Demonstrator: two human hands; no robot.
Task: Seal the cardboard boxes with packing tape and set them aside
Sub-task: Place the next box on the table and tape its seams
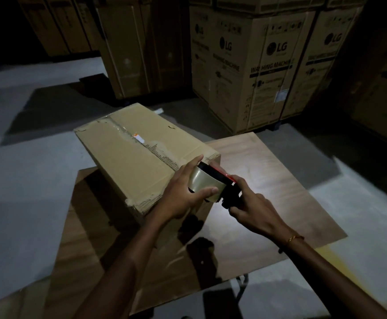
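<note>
A closed cardboard box (132, 155) lies on a wooden tabletop (275, 180), its flaps meeting along a torn centre seam with old tape scraps on it. At the box's near right corner is a tape dispenser (220, 183) with a roll of tan packing tape and a red and black frame. My left hand (183, 192) grips the tape roll, thumb along its near side. My right hand (250, 206) holds the dispenser's black handle just to the right of the box.
Large LG washing machine cartons (266, 72) stand stacked behind the table to the right. More tall cartons (142, 47) stand at the back centre and left. Grey concrete floor (26, 180) surrounds the table. The scene is dim, lit from near my head.
</note>
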